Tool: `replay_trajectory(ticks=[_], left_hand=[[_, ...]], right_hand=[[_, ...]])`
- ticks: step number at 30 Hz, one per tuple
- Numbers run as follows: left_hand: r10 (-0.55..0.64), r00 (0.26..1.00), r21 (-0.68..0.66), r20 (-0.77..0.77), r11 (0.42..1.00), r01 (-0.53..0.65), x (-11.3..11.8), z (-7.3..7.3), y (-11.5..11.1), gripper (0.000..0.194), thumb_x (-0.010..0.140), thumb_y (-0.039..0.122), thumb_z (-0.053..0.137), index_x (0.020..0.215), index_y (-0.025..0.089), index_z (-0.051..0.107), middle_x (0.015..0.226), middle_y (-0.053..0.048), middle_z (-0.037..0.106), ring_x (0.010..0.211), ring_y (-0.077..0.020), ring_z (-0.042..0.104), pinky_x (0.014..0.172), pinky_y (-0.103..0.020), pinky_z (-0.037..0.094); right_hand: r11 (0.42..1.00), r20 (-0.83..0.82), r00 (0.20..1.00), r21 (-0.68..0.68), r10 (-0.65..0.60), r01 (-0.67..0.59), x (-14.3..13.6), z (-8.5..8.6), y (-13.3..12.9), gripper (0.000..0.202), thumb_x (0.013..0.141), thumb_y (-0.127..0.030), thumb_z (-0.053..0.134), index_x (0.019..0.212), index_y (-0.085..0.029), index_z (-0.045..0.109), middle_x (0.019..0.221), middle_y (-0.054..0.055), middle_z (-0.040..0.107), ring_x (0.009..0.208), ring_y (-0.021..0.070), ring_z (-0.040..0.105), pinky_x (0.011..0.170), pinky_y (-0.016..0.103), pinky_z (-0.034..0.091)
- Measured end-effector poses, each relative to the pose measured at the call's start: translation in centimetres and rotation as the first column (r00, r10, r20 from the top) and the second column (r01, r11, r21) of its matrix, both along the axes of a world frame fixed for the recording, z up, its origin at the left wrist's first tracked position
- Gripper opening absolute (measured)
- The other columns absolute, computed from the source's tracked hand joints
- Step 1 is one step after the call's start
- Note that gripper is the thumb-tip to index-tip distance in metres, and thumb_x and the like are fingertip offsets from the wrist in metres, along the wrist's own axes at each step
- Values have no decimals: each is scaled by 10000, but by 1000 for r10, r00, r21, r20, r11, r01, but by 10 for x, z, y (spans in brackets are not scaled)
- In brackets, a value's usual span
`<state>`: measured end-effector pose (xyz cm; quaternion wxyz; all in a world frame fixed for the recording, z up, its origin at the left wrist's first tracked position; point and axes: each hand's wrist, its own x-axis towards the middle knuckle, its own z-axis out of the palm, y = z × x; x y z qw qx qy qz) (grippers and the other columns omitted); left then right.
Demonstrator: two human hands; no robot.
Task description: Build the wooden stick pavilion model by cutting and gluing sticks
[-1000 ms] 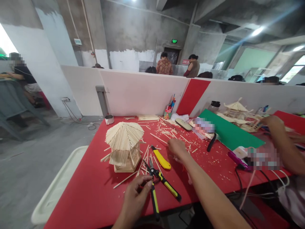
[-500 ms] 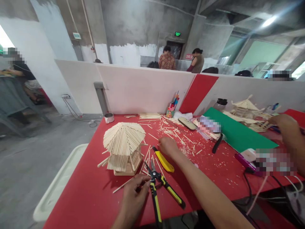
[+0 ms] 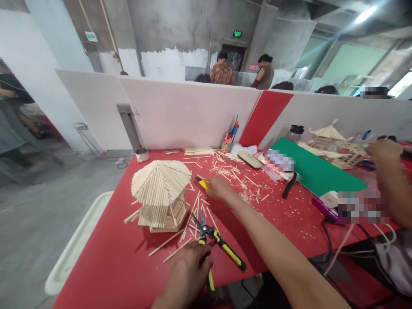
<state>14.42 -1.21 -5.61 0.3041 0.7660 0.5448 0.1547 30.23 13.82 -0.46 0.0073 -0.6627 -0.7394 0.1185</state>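
My right hand (image 3: 217, 189) is closed around a yellow utility knife (image 3: 204, 184), its dark tip pointing left toward a small pavilion model (image 3: 161, 193) of pale round sticks. My left hand (image 3: 189, 264) lies over one handle of the black-and-yellow wire-stripping pliers (image 3: 227, 251), fingers curled round it. The jaws of the pliers are spread and point at the model. Loose wooden sticks (image 3: 167, 242) lie between the model and my left hand. Part of the pliers' near handle is hidden under my fingers.
Stick offcuts (image 3: 236, 176) litter the red table (image 3: 106, 257). Behind stand a metal cup (image 3: 142, 155) and a pen holder (image 3: 226, 145). A green board (image 3: 322, 169) lies to the right, beside another stick model (image 3: 331, 133) and another person's arm (image 3: 386, 171). A white partition (image 3: 186, 113) borders the back.
My right hand has taken hold of the utility knife, which lay on the table, and lifted it toward the model's right side. My left hand has moved onto the pliers' handle.
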Motion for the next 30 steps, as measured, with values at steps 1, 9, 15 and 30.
replay_trajectory(ticks=[1, 9, 15, 30], left_hand=[[10, 1000, 4, 2, 1000, -10, 0, 0, 0, 264, 816, 200, 536, 962, 257, 748, 856, -42, 718, 790, -193, 653, 682, -262, 435], [27, 999, 48, 35, 998, -29, 0, -1, 2, 284, 829, 187, 500, 939, 223, 759, 845, -78, 727, 794, -218, 664, 705, -287, 457], [35, 995, 77, 96, 996, -42, -1, -6, 5, 267, 811, 167, 505, 904, 220, 749, 826, -70, 714, 773, -215, 653, 680, -287, 435], [433, 656, -435, 618, 883, -173, -38, 36, -15, 288, 644, 381, 658, 528, 191, 474, 416, 36, 492, 344, -67, 374, 377, -192, 295]], right_hand=[[1000, -2, 1000, -1, 12, -12, -1, 0, 1, 337, 909, -365, 558, 1194, -186, 541, 1206, 71, 564, 1017, 197, 587, 854, 409, 508], [968, -45, 989, -201, 144, -150, -12, -16, -34, 336, 904, -365, 566, 1186, -183, 547, 1194, 67, 570, 1006, 196, 592, 841, 399, 512], [978, -24, 1000, -207, 11, -16, -25, -25, -34, 338, 904, -363, 567, 1194, -192, 542, 1206, 68, 563, 1022, 198, 587, 852, 401, 508], [982, -931, 345, -160, -117, -98, -35, 1, -154, 358, 914, -514, 442, 951, -203, 615, 646, -28, 586, 522, 96, 537, 465, 184, 407]])
